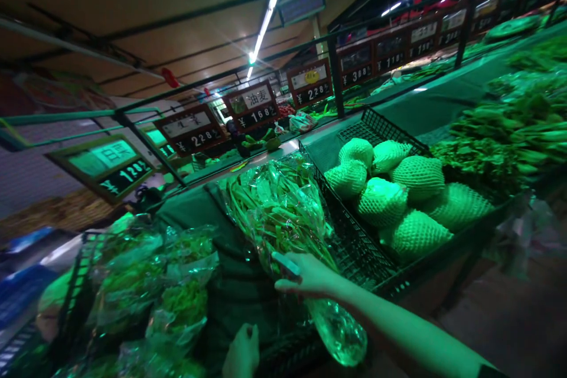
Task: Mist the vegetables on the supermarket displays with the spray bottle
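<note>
Pinching a small pale object (pixel 286 263) in your right hand (pixel 308 274) at the near end of the bagged greens (pixel 283 207) beside the black crate (pixel 354 248), press lightly to spare the stems; your left hand (pixel 243 351) curls low, contents unclear.

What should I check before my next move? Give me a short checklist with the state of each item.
1. Right hand gripping the clear bottle: ok, it looks closed around it.
2. Left hand fully in view: not ok, the picture's bottom edge cuts it off.
3. Right hand clear of the bagged long greens: cannot tell, it overlaps them in view, but contact isn't clear.
4. Foam-netted produce apart from the right hand: ok, it lies off to the right.
5. Price sign showing 1.68 readable: ok.
</note>
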Tool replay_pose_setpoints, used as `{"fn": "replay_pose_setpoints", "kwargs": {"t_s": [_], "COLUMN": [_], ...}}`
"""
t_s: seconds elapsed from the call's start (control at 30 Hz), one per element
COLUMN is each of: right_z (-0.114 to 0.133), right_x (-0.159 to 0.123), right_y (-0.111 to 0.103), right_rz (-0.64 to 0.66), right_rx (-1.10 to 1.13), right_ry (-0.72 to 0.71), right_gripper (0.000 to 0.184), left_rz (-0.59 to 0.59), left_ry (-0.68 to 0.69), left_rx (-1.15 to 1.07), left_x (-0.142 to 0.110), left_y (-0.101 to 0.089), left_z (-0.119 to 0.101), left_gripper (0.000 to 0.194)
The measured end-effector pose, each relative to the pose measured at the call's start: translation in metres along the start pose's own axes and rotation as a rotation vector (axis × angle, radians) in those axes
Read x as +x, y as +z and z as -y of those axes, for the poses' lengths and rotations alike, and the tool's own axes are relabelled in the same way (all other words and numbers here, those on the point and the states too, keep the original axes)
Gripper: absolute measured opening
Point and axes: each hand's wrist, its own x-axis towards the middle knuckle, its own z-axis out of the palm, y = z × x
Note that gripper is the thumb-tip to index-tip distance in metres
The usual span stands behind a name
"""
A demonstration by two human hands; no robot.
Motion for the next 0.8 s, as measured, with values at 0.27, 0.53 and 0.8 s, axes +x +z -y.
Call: {"fn": "replay_pose_setpoints", "kwargs": {"t_s": [0.27, 0.53, 0.8], "right_z": [-0.029, -0.038, 0.058], "right_x": [0.026, 0.041, 0.106], "right_y": [-0.039, -0.075, 0.036], "right_rz": [-0.261, -0.568, -0.175], "right_rx": [0.282, 0.268, -0.068], "right_ry": [0.108, 0.219, 0.074], "right_gripper": [0.06, 0.068, 0.03], "left_rz": [0.098, 0.116, 0.155], "left_ry": [0.005, 0.042, 0.239], "left_rx": [-0.047, -0.042, -0.138], "left_x": [0.002, -0.006, 0.025], "left_y": [-0.001, -0.008, 0.02], "left_z": [-0.004, -0.015, 0.009], "left_gripper": [0.037, 0.041, 0.031]}}
